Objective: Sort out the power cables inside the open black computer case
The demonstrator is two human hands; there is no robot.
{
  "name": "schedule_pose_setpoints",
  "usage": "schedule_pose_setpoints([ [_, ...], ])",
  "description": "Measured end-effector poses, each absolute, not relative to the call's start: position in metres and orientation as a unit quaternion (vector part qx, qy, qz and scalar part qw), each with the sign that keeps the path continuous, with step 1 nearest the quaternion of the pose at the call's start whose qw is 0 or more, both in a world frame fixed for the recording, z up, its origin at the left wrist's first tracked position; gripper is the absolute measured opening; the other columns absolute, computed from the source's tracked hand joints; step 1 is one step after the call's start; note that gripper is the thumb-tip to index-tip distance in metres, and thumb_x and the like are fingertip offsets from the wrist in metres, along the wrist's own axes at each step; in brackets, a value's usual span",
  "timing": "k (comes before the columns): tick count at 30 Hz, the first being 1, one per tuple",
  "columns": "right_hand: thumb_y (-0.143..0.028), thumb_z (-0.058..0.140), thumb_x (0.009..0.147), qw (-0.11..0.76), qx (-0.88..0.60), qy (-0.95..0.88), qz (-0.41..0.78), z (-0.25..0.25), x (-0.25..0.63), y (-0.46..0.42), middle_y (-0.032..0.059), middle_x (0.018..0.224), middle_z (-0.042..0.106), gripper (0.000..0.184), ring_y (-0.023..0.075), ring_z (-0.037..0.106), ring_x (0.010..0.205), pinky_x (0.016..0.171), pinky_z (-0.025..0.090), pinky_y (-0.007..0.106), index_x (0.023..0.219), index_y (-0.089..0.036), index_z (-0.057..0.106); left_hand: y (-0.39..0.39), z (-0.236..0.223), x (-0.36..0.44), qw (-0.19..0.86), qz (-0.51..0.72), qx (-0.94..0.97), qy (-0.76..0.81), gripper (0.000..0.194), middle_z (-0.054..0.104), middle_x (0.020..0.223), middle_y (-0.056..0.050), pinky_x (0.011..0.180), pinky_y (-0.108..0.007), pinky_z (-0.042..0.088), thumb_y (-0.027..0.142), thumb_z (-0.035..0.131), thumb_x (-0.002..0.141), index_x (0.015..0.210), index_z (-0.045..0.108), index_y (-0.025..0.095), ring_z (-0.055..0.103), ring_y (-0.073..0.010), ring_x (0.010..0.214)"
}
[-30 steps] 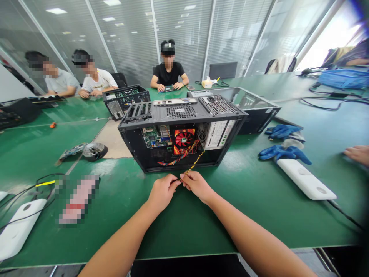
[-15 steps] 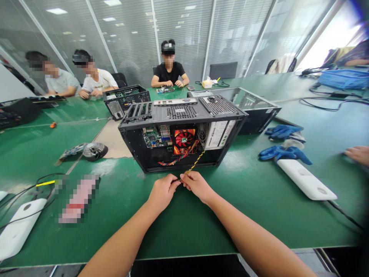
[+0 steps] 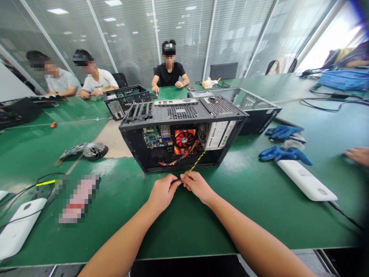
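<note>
Near the glossy green bench's (image 3: 121, 238) front edge, left hand (image 3: 165, 190) and right hand (image 3: 194, 184) pinch a twisted yellow-black cable (image 3: 197, 161) from the boxy, perforated metal case (image 3: 184, 115) holding a red-bladed fan (image 3: 184, 140).

Ungloved left hand (image 3: 162, 193) and ungloved right hand (image 3: 198, 187), bare-skinned left forearm (image 3: 122, 234) and right forearm (image 3: 248, 231), both narrow at the wrist and widening towards the elbow, plain black cloth garment (image 3: 187, 268) partly visible between them, cut off by the lower edge.
</note>
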State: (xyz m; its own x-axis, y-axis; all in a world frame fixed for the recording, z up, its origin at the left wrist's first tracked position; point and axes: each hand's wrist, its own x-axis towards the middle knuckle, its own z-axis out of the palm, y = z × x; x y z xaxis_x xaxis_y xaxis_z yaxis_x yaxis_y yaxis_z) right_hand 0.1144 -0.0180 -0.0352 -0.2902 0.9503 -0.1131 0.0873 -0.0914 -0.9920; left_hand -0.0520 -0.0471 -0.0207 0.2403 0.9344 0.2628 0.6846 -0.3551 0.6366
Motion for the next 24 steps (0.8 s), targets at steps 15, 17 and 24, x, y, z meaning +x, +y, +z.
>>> schedule_pose_setpoints([
  [15,-0.051,0.055,0.085,0.377,-0.462,-0.564,0.572,-0.0352,0.1143,-0.0181,-0.0022,0.053,0.047,0.042,0.0093,0.041,0.048,0.047,0.030,0.025,0.059,-0.018,0.052,-0.0481,-0.0217,-0.0513,0.222,0.317,0.749,0.537,0.016,0.064,0.068,0.000,0.060,-0.023,0.043,0.035,0.053,0.092,0.088,0.059,0.020,0.061,-0.0136,0.063],
  [17,-0.051,0.055,0.084,0.378,-0.461,-0.562,0.573,-0.0341,0.1144,-0.0184,-0.0023,0.054,0.048,0.041,0.0093,0.041,0.048,0.048,0.031,0.025,0.060,-0.018,0.052,-0.0480,-0.0214,-0.0514,0.227,0.319,0.748,0.536,0.015,0.064,0.069,0.000,0.060,-0.023,0.043,0.034,0.053,0.092,0.089,0.059,0.020,0.062,-0.0140,0.064],
  [24,-0.051,0.055,0.085,0.381,-0.459,-0.557,0.579,-0.0357,0.1136,-0.0179,-0.0021,0.055,0.048,0.041,0.0090,0.041,0.048,0.048,0.031,0.025,0.061,-0.017,0.052,-0.0478,-0.0203,-0.0520,0.195,0.325,0.758,0.531,0.013,0.064,0.071,0.000,0.062,-0.024,0.042,0.032,0.057,0.090,0.087,0.061,0.020,0.059,-0.0139,0.064],
])
